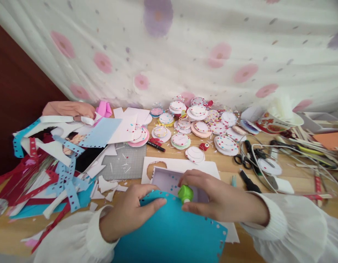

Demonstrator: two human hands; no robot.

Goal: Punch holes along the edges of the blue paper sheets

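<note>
My right hand (218, 199) is closed round a small green hole punch (185, 193), pinching it on the top edge of a blue paper sheet (174, 233). That edge carries a row of punched holes. My left hand (133, 210) lies on the blue sheet's upper left part, fingers curled over its edge, holding it. Under the punch stands a shallow white box (165, 179) with coloured dots of confetti in it.
Several round decorated paper discs (202, 126) lie at the back by a flowered curtain (185, 47). Punched blue and red paper strips (62, 171) pile up at the left. Scissors (244, 157), a paper cup (275, 122), cables and sticks lie at the right.
</note>
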